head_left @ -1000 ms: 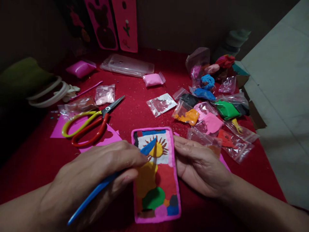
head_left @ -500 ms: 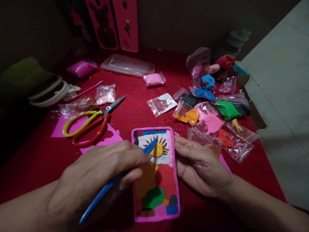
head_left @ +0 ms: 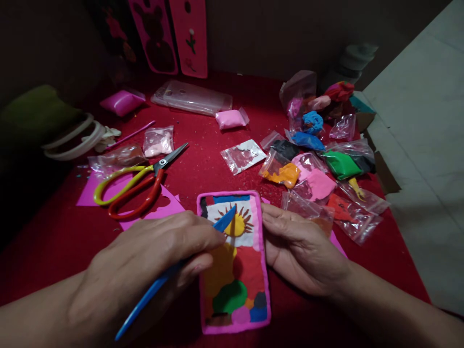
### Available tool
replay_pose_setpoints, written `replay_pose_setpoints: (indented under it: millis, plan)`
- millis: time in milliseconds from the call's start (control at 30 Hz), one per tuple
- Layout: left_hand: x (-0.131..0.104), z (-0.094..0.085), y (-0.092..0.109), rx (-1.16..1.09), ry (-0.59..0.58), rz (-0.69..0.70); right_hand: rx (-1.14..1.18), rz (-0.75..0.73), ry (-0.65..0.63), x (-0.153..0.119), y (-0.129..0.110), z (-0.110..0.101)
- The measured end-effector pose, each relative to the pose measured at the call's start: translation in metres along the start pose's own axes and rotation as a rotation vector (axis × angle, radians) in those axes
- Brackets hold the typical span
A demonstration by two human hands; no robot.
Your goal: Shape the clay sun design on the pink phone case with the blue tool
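Observation:
My left hand (head_left: 155, 263) is closed around a blue clay modelling knife (head_left: 147, 302). Its pointed blade lies over the yellow sun with brown rays on a clay-covered phone case (head_left: 250, 273); whether the tip presses into the clay I cannot tell. The case has a raised pink rim and patches of white, red, orange, green and blue. My right hand (head_left: 304, 246) grips it by the right edge, thumb near the rim and fingers mostly hidden behind. Part of the case's left side is covered by my left hand.
Scissors (head_left: 155, 169) with yellow and red handles lie left, over pink sheets (head_left: 166, 205). Several bags of coloured clay, such as orange clay (head_left: 284, 175) and green clay (head_left: 342, 164), crowd the right. Clear phone cases (head_left: 192, 99) lie at the back, near a white bag (head_left: 243, 157).
The back end of the blue knife has dipped slightly down and left, along with small movement of my left hand. The case and my right hand have hardly moved.

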State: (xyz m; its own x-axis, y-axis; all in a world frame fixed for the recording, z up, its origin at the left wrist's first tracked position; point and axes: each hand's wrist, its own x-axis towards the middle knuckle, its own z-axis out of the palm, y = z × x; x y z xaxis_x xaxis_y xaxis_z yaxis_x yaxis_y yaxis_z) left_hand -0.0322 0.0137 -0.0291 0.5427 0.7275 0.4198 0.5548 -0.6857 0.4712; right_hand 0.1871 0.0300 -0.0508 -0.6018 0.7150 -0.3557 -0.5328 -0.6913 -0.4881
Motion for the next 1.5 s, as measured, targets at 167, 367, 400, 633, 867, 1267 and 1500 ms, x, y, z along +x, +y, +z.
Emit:
replay_pose_setpoints:
  millis: [167, 367, 400, 633, 867, 1267, 1500]
  plan:
    - [-0.006, 0.003, -0.002, -0.040, -0.077, -0.059, 0.016, -0.007, -0.009, 0.000, 0.000, 0.000]
    - [-0.012, 0.005, -0.003, -0.069, -0.091, -0.126, 0.029, -0.002, -0.029, 0.000, 0.000, 0.001]
    - [-0.012, 0.005, -0.003, -0.078, -0.090, -0.118, 0.027, -0.004, -0.025, 0.000, 0.000, 0.000]
    - [-0.011, 0.004, -0.005, -0.083, -0.102, -0.108, 0.000, 0.009, 0.018, 0.000, 0.001, -0.001]
    - [-0.012, 0.005, -0.004, -0.102, -0.092, -0.107, 0.008, 0.004, 0.003, 0.000, 0.000, 0.000]
    - [-0.019, 0.010, -0.004, -0.020, -0.015, -0.057, -0.001, 0.010, 0.018, -0.002, 0.002, -0.002]
    - [-0.012, 0.005, -0.001, -0.087, -0.106, -0.124, 0.029, -0.008, -0.020, -0.001, 0.000, 0.000]
